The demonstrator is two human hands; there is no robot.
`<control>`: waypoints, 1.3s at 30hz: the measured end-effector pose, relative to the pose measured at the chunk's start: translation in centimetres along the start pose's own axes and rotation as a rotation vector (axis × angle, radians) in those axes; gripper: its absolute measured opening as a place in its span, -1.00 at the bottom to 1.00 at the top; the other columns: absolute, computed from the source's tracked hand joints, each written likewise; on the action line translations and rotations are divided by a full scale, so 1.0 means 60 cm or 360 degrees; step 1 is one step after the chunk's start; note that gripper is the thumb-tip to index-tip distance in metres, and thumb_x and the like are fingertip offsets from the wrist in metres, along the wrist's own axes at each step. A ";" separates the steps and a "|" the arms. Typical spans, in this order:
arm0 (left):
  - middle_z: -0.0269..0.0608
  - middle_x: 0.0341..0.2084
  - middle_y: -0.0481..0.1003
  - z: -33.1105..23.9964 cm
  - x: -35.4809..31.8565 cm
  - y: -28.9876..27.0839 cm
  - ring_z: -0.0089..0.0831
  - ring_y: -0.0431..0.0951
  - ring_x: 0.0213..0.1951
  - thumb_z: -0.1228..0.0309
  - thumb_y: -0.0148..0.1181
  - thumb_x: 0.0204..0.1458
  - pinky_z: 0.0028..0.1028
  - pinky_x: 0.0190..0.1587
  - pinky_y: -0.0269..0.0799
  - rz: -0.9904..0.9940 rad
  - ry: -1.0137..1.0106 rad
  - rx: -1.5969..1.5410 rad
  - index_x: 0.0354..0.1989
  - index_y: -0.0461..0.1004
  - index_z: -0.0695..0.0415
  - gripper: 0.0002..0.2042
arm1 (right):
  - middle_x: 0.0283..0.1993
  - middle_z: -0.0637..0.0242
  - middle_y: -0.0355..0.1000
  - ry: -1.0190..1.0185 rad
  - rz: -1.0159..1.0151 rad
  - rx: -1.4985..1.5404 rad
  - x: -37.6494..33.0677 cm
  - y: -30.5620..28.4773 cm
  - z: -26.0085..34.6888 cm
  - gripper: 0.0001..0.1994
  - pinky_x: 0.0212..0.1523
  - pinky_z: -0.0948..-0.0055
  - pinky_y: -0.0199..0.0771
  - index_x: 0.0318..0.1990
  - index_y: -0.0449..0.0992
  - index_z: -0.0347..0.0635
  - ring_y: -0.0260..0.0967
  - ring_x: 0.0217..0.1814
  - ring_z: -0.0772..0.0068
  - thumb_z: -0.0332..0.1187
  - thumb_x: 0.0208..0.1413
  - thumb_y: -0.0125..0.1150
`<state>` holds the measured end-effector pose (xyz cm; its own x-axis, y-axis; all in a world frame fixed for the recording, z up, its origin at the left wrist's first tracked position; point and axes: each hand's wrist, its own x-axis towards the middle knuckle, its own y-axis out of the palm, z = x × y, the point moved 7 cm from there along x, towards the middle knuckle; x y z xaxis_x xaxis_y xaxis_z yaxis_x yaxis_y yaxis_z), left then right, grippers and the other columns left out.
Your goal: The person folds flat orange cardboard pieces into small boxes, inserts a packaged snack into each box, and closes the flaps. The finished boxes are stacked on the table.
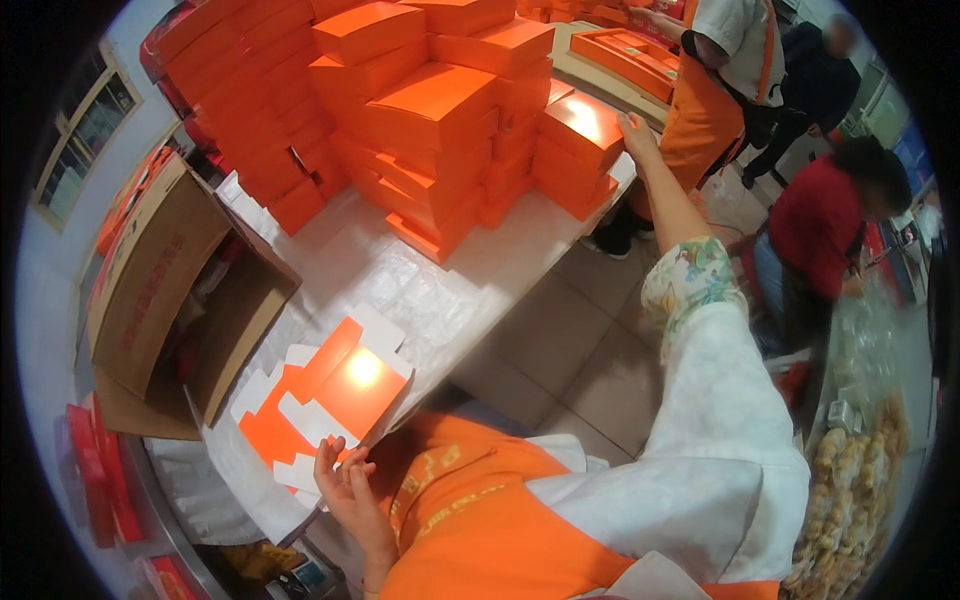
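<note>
My right arm reaches out to the far right end of the table, and my right hand (640,140) grips the right corner of a closed orange box (580,125). That box rests on top of another at the end of a big stack of orange boxes (440,115). My left hand (350,492) is low in the view, fingers apart and loosely bent, holding nothing. Just beyond its fingertips lies an unfolded box blank (355,385), orange with white flaps, flat near the table's front edge. Whether the fingertips touch a flap, I cannot tell.
A white-covered table (375,260) carries the stacks. An open cardboard carton (160,270) stands at its left. Across the tiled floor (560,330), a person in a red top (815,230) bends down. Another in an orange apron (700,110) stands behind. Bagged baked goods (850,490) lie at right.
</note>
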<state>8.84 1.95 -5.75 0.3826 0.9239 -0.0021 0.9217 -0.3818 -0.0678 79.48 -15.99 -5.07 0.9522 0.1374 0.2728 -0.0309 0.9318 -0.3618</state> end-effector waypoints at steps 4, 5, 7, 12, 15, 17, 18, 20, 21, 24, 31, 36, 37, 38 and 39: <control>-0.03 0.14 0.28 0.007 -0.009 -0.009 -0.42 0.46 -0.04 0.57 -0.10 0.25 -0.50 -0.05 0.40 -0.0030 0.0007 -0.0017 0.30 0.13 0.25 -0.57 | 0.16 -0.07 0.40 -0.0013 -0.0008 0.0004 -0.001 0.019 0.004 -0.22 0.20 0.30 0.30 0.32 0.21 -0.36 0.36 0.22 0.11 0.13 0.15 0.09; -0.04 0.14 0.28 0.009 -0.008 -0.008 -0.43 0.46 -0.04 0.57 -0.10 0.25 -0.50 -0.05 0.40 -0.0020 0.0000 -0.0032 0.30 0.14 0.25 -0.57 | 0.16 -0.07 0.40 -0.0006 0.0005 0.0047 0.006 0.012 -0.008 -0.21 0.21 0.29 0.29 0.34 0.18 -0.35 0.36 0.22 0.10 0.14 0.16 0.08; -0.04 0.13 0.29 0.014 -0.001 -0.003 -0.43 0.47 -0.04 0.57 -0.10 0.25 -0.50 -0.05 0.40 0.0019 -0.0001 -0.0053 0.29 0.16 0.25 -0.58 | 0.19 -0.09 0.36 -0.0037 0.0009 0.0140 0.017 -0.012 -0.036 -0.17 0.24 0.27 0.25 0.39 0.05 -0.32 0.33 0.25 0.08 0.15 0.17 0.05; -0.12 0.08 0.36 0.018 -0.014 -0.015 -0.47 0.49 -0.09 0.48 -0.03 0.27 -0.54 -0.09 0.42 -0.0084 0.0000 -0.0004 0.24 0.24 0.22 -0.63 | 0.34 -0.13 0.18 0.0097 0.0212 0.0216 -0.044 0.051 0.015 -0.06 0.32 0.23 0.13 0.47 -0.27 -0.27 0.16 0.38 0.01 0.17 0.19 0.02; -0.06 0.11 0.30 0.021 -0.006 -0.003 -0.42 0.47 -0.04 0.58 -0.10 0.25 -0.51 -0.05 0.41 0.0035 -0.0036 -0.0065 0.27 0.18 0.24 -0.60 | 0.37 -0.14 0.10 -0.0038 0.0038 0.0152 -0.021 0.014 0.015 -0.06 0.31 0.18 0.14 0.45 -0.18 -0.29 0.13 0.37 -0.03 0.17 0.15 0.08; -0.07 0.11 0.31 0.025 -0.004 -0.003 -0.43 0.47 -0.04 0.58 -0.09 0.25 -0.52 -0.06 0.41 0.0033 -0.0043 -0.0082 0.27 0.19 0.24 -0.60 | 0.35 -0.15 0.10 -0.0251 -0.0207 -0.0040 -0.017 -0.012 0.026 -0.09 0.29 0.15 0.15 0.41 -0.06 -0.31 0.12 0.36 -0.04 0.16 0.12 0.13; -0.07 0.10 0.31 0.028 -0.008 -0.008 -0.43 0.48 -0.04 0.58 -0.09 0.25 -0.52 -0.06 0.41 0.0004 -0.0050 -0.0081 0.27 0.19 0.24 -0.60 | 0.34 -0.15 0.11 -0.0356 -0.0300 -0.0146 -0.030 -0.014 0.047 -0.10 0.29 0.14 0.16 0.39 0.00 -0.33 0.12 0.35 -0.05 0.16 0.11 0.15; -0.07 0.10 0.32 0.030 -0.017 -0.020 -0.43 0.48 -0.04 0.57 -0.09 0.25 -0.52 -0.06 0.41 -0.0067 -0.0040 -0.0087 0.27 0.19 0.25 -0.61 | 0.32 -0.09 0.14 -0.0702 -0.0174 -0.0339 -0.093 0.007 0.119 -0.13 0.33 0.12 0.13 0.34 0.16 -0.20 0.05 0.39 -0.09 0.19 -0.01 0.27; -0.07 0.10 0.32 0.032 -0.018 -0.021 -0.43 0.48 -0.04 0.57 -0.08 0.26 -0.52 -0.06 0.41 -0.0072 -0.0036 -0.0102 0.26 0.19 0.25 -0.61 | 0.32 -0.06 0.14 -0.0890 -0.0037 -0.0615 -0.121 0.008 0.146 -0.13 0.34 0.12 0.13 0.34 0.17 -0.13 0.04 0.39 -0.09 0.19 -0.04 0.29; -0.09 0.08 0.35 0.036 -0.014 -0.020 -0.45 0.48 -0.08 0.49 -0.01 0.26 -0.54 -0.09 0.43 -0.0061 -0.0031 -0.0064 0.25 0.24 0.22 -0.62 | 0.34 0.04 0.16 -0.1022 0.0323 -0.1194 -0.151 0.031 0.170 -0.17 0.34 0.08 0.15 0.32 0.24 0.06 0.04 0.40 -0.09 0.16 -0.12 0.36; -0.09 0.04 0.37 0.032 -0.009 0.000 -0.46 0.47 -0.06 0.54 -0.07 0.27 -0.52 -0.04 0.41 0.0003 -0.0077 -0.0110 0.27 0.18 0.26 -0.61 | 0.27 0.10 0.29 -0.0968 0.0830 -0.0978 -0.128 0.030 0.176 -0.36 0.26 0.20 0.27 0.21 0.39 0.05 0.19 0.33 0.05 -0.37 -0.17 0.32; -0.15 0.01 0.39 0.044 -0.008 -0.009 -0.48 0.46 -0.09 0.47 -0.03 0.28 -0.53 -0.08 0.41 -0.0017 -0.0061 -0.0101 0.25 0.25 0.19 -0.63 | 0.16 0.14 0.41 -0.0734 0.0648 -0.0863 -0.080 -0.025 0.147 -0.53 0.13 0.29 0.39 0.04 0.52 -0.05 0.42 0.09 0.08 -0.57 -0.11 0.14; -0.15 0.01 0.39 0.046 -0.003 -0.006 -0.48 0.47 -0.10 0.47 -0.03 0.28 -0.53 -0.08 0.41 0.0010 -0.0061 -0.0121 0.25 0.25 0.19 -0.63 | 0.16 0.12 0.41 -0.0689 0.0452 -0.0893 -0.045 -0.054 0.114 -0.55 0.12 0.30 0.40 0.03 0.53 -0.05 0.44 0.07 0.09 -0.55 -0.10 0.15; -0.15 0.00 0.39 0.046 -0.004 -0.008 -0.48 0.47 -0.10 0.47 -0.03 0.28 -0.53 -0.08 0.41 0.0002 -0.0062 -0.0127 0.25 0.25 0.19 -0.63 | 0.16 0.11 0.41 -0.0656 0.0284 -0.0896 -0.038 -0.058 0.119 -0.57 0.10 0.30 0.41 0.03 0.54 -0.05 0.46 0.05 0.11 -0.52 -0.09 0.16; -0.15 0.00 0.39 0.046 -0.004 -0.008 -0.49 0.47 -0.10 0.47 -0.03 0.27 -0.53 -0.08 0.41 -0.0002 -0.0064 -0.0134 0.25 0.25 0.19 -0.63 | 0.24 0.13 0.35 -0.0464 0.0083 -0.0908 -0.030 -0.071 0.113 -0.55 0.08 0.20 0.42 0.14 0.45 -0.04 0.41 0.14 0.15 -0.30 0.03 0.22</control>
<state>8.14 1.98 -8.49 0.3799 0.9241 -0.0420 0.9250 -0.3796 0.0160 75.85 -17.92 2.00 0.8297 0.3381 0.4441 0.1682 0.6073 -0.7765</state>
